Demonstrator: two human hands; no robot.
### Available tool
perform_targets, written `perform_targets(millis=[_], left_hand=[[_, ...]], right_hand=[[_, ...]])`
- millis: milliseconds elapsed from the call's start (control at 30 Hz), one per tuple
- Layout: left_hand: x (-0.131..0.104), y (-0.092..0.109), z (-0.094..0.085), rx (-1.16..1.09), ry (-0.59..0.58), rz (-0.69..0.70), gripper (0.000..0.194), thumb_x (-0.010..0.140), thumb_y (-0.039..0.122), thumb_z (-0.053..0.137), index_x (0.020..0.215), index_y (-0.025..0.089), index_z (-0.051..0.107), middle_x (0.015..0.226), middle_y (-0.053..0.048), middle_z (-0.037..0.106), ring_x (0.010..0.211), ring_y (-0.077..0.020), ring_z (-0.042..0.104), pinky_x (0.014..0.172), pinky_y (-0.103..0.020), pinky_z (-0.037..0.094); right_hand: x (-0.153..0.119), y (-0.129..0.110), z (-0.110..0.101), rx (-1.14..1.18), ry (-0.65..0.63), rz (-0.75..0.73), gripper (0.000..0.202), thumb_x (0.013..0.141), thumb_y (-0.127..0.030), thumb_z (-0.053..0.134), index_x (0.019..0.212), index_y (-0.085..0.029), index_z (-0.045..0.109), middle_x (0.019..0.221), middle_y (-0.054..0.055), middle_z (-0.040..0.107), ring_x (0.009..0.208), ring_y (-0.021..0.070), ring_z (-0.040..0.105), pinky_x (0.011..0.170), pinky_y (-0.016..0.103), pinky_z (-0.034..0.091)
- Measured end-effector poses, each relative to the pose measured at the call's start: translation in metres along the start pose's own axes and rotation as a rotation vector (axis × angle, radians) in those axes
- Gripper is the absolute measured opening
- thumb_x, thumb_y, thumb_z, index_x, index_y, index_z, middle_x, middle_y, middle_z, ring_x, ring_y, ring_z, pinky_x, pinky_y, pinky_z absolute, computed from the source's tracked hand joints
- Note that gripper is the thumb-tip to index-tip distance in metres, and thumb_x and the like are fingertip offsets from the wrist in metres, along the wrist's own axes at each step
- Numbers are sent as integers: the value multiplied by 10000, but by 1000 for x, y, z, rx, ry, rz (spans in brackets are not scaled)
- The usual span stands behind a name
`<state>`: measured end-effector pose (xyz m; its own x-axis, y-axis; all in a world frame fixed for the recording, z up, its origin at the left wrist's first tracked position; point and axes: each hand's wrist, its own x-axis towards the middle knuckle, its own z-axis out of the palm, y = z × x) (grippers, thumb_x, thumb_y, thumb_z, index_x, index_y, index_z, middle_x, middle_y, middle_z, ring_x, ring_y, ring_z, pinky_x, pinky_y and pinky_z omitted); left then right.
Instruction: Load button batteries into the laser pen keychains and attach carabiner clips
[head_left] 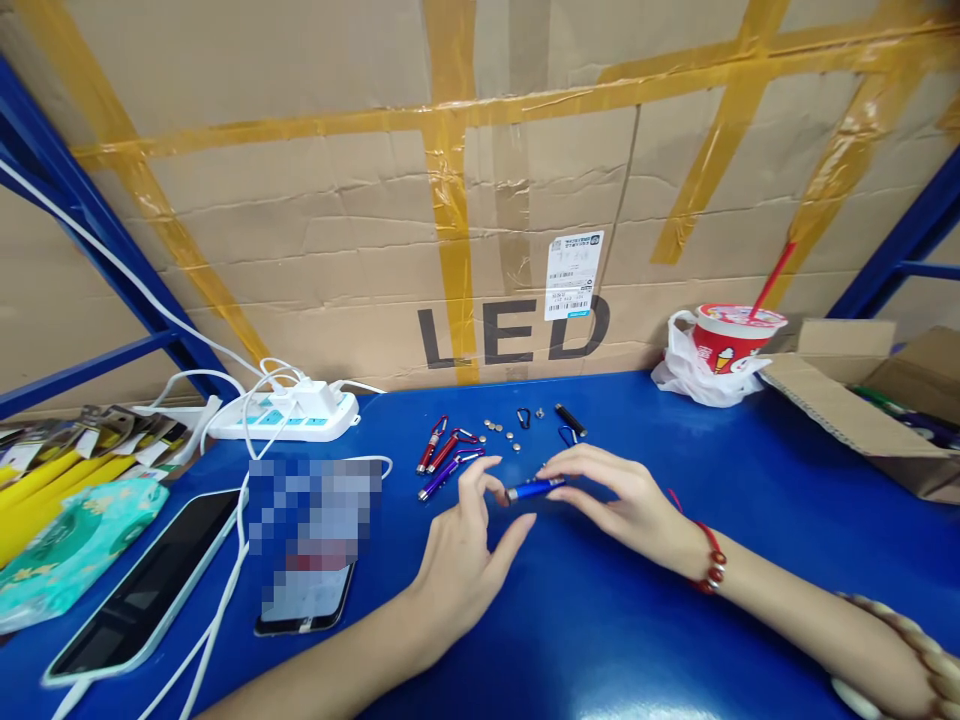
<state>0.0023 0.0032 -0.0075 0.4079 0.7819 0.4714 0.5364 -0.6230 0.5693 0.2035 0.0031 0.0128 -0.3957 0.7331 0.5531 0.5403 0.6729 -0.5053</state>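
A small blue metal flashlight [531,490] with a silver end lies nearly level in the fingertips of my right hand [626,500], thumb below and fingers above. Close to its silver end is my left hand [461,550], thumb spread away from bent fingers, holding nothing. Just beyond, two red key-ring flashlights [448,450] and a purple one [442,480] lie with their clips on. Several button cells [510,436] are scattered to their right. A black carabiner clip [523,418], a blue clip [568,436] and a black tube [571,420] lie behind my right hand.
On the left are a white power strip [330,418] with cables, two phones [150,580], a teal packet [82,540] and yellow packages [60,490]. A red cup [727,340] in a plastic bag and an open cardboard box [862,420] stand right. Large taped cardboard [360,240] backs the blue table [637,640].
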Motion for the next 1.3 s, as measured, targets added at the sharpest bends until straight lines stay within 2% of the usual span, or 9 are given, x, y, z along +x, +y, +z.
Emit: perform_targets(millis=[167,367,533,633,733,867,1000,1133,1300], left_hand=[[3,4,-4,-34,-70,16,117,883,265,468,985,243,522,811,19,576,623,-119,556,575,-212,449],[4,4,-4,-52,-20,54,158,886,224,474,1017,242,561,821,4,590,682,-130,554,642,-222,460],[4,1,-1,78,-113,107,104,859,239,516,909,209,602,725,5,598,678,-154,545,648,-253,461],[4,1,0,100,-202,103,98,867,243,495,893,205,581,755,0,606,718,-165,560,640,-254,455],[4,2,-1,34,-226,7,123,904,224,416,984,218,509,871,-8,609,776,-158,581,682,-252,446],[4,5,-4,-60,-224,-99,116,928,210,340,995,230,434,901,1,603,779,-151,583,691,-248,425],[4,8,-7,-102,-229,-65,106,933,212,313,959,234,413,903,2,586,788,-153,570,688,-243,409],[2,10,-8,-61,-238,-10,125,934,239,306,846,219,393,827,3,556,726,-157,550,633,-240,384],[1,11,-9,-35,-236,-21,168,934,258,292,781,217,347,757,17,509,662,-154,519,590,-242,354]], right_hand=[[-1,-10,4,120,-33,-8,127,833,-240,556,939,-216,623,885,39,652,834,158,599,759,281,493],[-2,-5,3,18,-45,21,158,814,-279,584,941,-197,630,796,38,638,699,141,587,650,260,491],[-5,-12,4,28,-34,-16,166,806,-281,598,947,-202,637,748,23,640,678,131,592,646,240,490],[-5,-13,4,57,-73,-43,210,820,-282,582,1018,-218,613,793,19,648,699,121,596,660,226,493],[-2,-3,2,-20,-80,-64,298,811,-328,586,1087,-215,577,875,37,644,761,138,599,694,248,498],[3,16,-2,-265,-82,28,369,819,-386,553,1144,-213,531,1107,79,590,1029,209,537,905,380,423],[7,24,2,-389,-213,42,525,820,-472,504,1262,-196,437,1279,102,490,1185,245,424,966,446,354],[10,24,11,-421,-314,29,596,831,-515,456,1310,-166,392,1339,114,435,1247,256,351,1011,482,280],[12,24,14,-385,-364,-16,481,885,-451,395,1295,-202,420,1309,91,475,1243,250,357,1022,503,227]])
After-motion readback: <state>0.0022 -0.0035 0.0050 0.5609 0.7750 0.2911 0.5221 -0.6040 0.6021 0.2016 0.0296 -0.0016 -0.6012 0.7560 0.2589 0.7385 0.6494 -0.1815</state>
